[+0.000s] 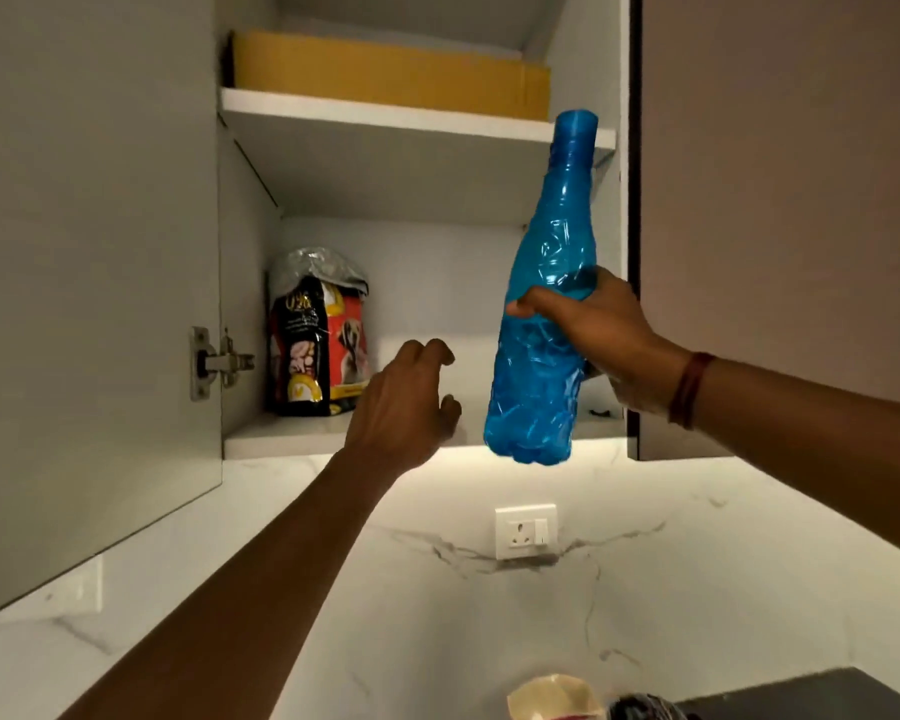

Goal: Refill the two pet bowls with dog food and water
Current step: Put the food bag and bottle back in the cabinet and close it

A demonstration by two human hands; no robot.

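Outstretched, the left hand point(404, 402) reaches half-curled and empty toward the dog food bag point(317, 335) — the right hand point(601, 337) grips the blue bottle point(544, 314) upright, clear of the shelf point(292, 433).

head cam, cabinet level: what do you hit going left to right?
Open cabinet door → door hinge → dog food bag → left hand, open and empty → blue bottle → right hand gripping the bottle → closed cabinet door.
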